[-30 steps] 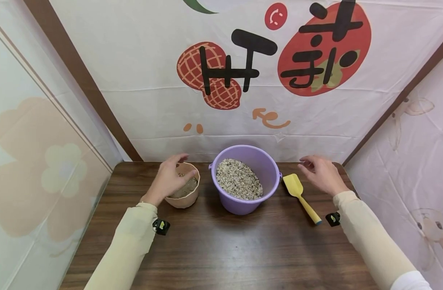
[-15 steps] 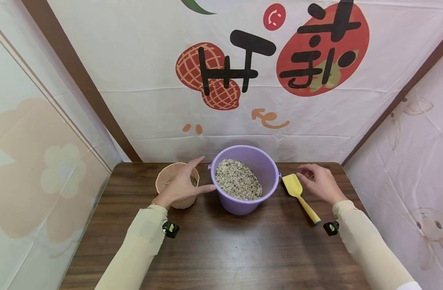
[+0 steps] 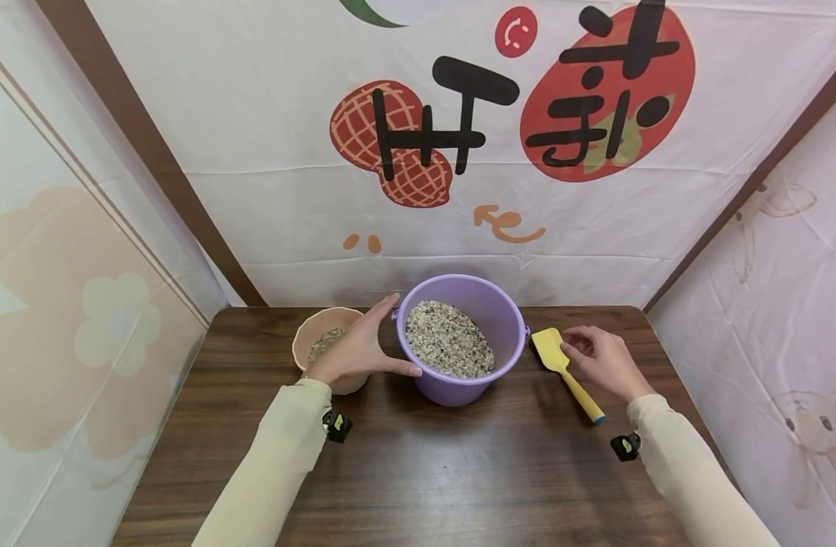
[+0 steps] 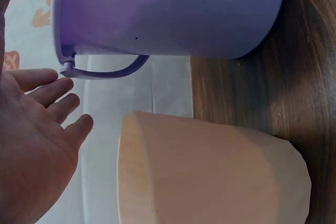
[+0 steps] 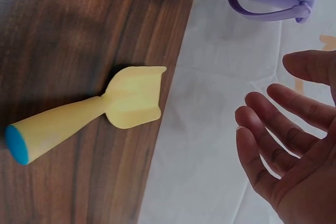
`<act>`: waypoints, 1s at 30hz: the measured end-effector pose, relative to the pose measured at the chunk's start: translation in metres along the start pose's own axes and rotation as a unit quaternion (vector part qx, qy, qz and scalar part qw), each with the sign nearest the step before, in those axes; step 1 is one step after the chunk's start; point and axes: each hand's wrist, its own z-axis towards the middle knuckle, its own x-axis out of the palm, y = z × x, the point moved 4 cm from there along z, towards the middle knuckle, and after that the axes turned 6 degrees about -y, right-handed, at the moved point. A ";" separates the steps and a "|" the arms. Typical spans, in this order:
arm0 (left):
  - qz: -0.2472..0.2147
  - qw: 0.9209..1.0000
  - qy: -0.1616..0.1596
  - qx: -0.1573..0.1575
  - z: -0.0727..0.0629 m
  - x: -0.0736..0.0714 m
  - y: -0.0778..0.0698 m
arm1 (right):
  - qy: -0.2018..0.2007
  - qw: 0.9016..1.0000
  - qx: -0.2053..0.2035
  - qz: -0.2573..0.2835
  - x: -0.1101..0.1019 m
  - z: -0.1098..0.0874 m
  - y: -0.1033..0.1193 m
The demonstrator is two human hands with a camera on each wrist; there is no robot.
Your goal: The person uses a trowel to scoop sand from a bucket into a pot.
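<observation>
A purple bucket (image 3: 452, 391) partly filled with light gravel (image 3: 448, 338) stands mid-table toward the back. My left hand (image 3: 359, 349) is at its left side, thumb and fingers spread wide with the thumb tip right at the rim. In the left wrist view the fingertips are close to the bucket's handle joint. Partly hidden under that hand is a peach flowerpot (image 4: 220, 166) with some gravel inside. To the right, a yellow toy shovel (image 5: 131, 98) with a blue handle end lies on the table. Over its right side hovers my right hand (image 3: 604, 361), fingers loosely bent and holding nothing.
The dark wood table (image 3: 445, 479) ends at a white printed cloth (image 3: 288, 190) hung right behind the bucket. Pale cloth panels stand on the left and right sides. The bucket's handle (image 4: 113, 73) hangs down behind it.
My left hand has moved right, from over the flowerpot to the bucket's left rim, and its fingers have spread. My right hand has shifted slightly toward me, beside the shovel.
</observation>
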 end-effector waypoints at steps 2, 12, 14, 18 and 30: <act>0.001 1.000 0.006 -0.001 0.002 0.002 0.000 | 0.003 1.000 0.004 0.000 0.001 -0.003 -0.003; -0.012 1.000 0.017 -0.005 0.011 0.008 0.002 | 0.015 0.999 0.040 -0.006 0.007 -0.019 -0.019; -0.012 1.000 0.016 -0.006 0.012 0.009 0.002 | 0.015 0.999 0.045 -0.007 0.009 -0.023 -0.024; -0.012 1.000 0.014 -0.005 0.013 0.009 0.004 | 0.016 0.998 0.057 -0.015 0.015 -0.031 -0.036; -0.027 1.000 0.011 -0.003 0.014 0.011 0.004 | 0.011 0.992 0.114 -0.056 0.043 -0.054 -0.081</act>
